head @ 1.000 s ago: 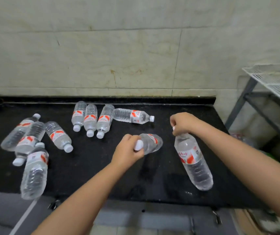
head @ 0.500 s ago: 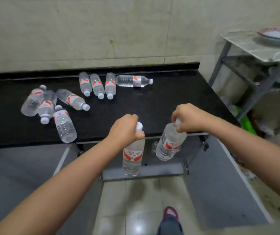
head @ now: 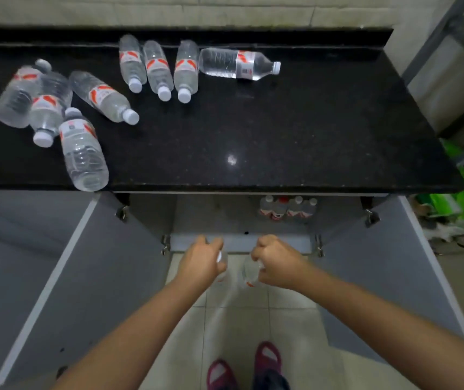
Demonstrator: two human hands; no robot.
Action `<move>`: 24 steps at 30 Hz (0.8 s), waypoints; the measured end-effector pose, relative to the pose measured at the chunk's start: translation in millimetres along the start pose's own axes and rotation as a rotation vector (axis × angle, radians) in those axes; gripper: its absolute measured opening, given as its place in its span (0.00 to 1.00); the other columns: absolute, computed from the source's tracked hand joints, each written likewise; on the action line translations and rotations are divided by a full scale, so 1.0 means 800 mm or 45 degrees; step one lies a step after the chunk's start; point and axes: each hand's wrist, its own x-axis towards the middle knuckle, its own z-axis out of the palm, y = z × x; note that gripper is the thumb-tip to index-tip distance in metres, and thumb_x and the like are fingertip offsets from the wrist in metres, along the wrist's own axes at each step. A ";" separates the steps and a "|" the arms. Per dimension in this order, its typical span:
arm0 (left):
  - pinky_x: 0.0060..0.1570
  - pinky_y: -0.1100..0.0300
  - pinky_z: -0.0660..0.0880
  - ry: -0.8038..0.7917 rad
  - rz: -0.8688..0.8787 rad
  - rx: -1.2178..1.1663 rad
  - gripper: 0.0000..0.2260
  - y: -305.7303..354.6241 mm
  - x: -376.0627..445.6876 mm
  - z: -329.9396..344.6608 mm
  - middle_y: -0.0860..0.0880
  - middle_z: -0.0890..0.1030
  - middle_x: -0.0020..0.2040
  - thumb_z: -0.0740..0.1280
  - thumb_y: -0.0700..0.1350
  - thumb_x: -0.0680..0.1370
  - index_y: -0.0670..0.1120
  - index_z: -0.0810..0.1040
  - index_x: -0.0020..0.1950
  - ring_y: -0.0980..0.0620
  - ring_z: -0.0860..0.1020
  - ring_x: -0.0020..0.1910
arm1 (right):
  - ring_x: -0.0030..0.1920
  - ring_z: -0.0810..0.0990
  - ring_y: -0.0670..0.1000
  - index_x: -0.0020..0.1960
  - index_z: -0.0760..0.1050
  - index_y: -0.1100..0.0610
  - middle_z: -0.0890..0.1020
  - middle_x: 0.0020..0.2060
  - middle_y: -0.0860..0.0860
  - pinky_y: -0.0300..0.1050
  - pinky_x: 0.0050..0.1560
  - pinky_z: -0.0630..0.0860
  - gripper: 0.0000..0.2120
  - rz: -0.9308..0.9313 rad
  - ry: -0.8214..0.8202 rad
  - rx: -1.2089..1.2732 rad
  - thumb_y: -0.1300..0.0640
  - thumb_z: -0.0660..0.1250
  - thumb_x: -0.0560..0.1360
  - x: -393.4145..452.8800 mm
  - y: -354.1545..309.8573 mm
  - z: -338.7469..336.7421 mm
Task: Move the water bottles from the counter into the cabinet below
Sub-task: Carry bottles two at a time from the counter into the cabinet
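My left hand [head: 203, 259] grips one clear water bottle [head: 222, 263] by its neck, and my right hand [head: 277, 261] grips another water bottle [head: 249, 273] the same way. Both bottles hang below the counter edge, in front of the open cabinet [head: 242, 220], and are mostly hidden by my hands. Several bottles stand inside the cabinet [head: 288, 208] at the back right. On the black counter [head: 281, 130] lie several more bottles: a cluster at the left [head: 83, 149], three side by side [head: 157, 68] at the back, and one lying crosswise [head: 236, 64].
Both grey cabinet doors stand wide open, the left door [head: 64, 271] and the right door [head: 394, 271] flanking my arms. My feet in red slippers [head: 267, 358] stand on the tiled floor. A metal rack [head: 450, 52] and green bags [head: 456, 198] are at the right.
Both hands lifted a bottle off the counter, then carried them down past the counter edge to the cabinet opening. The view tilted down as well.
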 end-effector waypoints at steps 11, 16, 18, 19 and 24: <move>0.57 0.52 0.73 0.012 -0.115 -0.063 0.18 -0.054 0.252 0.190 0.38 0.70 0.63 0.61 0.44 0.79 0.44 0.67 0.68 0.38 0.75 0.59 | 0.55 0.78 0.59 0.48 0.80 0.67 0.79 0.52 0.63 0.39 0.45 0.76 0.12 0.055 0.146 -0.240 0.65 0.72 0.65 0.258 0.143 0.177; 0.52 0.54 0.75 0.154 -0.098 -0.129 0.15 -0.087 0.360 0.272 0.38 0.73 0.59 0.62 0.44 0.78 0.42 0.70 0.63 0.38 0.76 0.54 | 0.59 0.76 0.58 0.55 0.78 0.66 0.79 0.55 0.62 0.43 0.54 0.73 0.14 0.042 0.201 -0.179 0.64 0.64 0.71 0.374 0.211 0.248; 0.53 0.53 0.75 0.190 -0.095 -0.145 0.14 -0.098 0.393 0.297 0.38 0.72 0.59 0.62 0.44 0.79 0.42 0.70 0.63 0.37 0.77 0.54 | 0.60 0.76 0.57 0.55 0.78 0.66 0.80 0.56 0.61 0.41 0.58 0.71 0.13 0.010 0.237 -0.152 0.64 0.64 0.72 0.412 0.230 0.264; 0.54 0.52 0.74 0.204 -0.094 -0.146 0.14 -0.104 0.407 0.306 0.38 0.72 0.60 0.62 0.44 0.79 0.42 0.70 0.63 0.36 0.77 0.54 | 0.61 0.76 0.57 0.56 0.77 0.66 0.79 0.57 0.61 0.42 0.59 0.70 0.13 0.026 0.243 -0.136 0.64 0.64 0.73 0.428 0.238 0.270; 0.56 0.48 0.74 0.326 -0.086 -0.138 0.18 -0.123 0.446 0.323 0.36 0.70 0.60 0.61 0.45 0.79 0.42 0.67 0.68 0.34 0.76 0.55 | 0.60 0.75 0.59 0.56 0.77 0.67 0.78 0.57 0.63 0.41 0.54 0.66 0.13 0.073 0.327 -0.110 0.65 0.66 0.72 0.471 0.260 0.270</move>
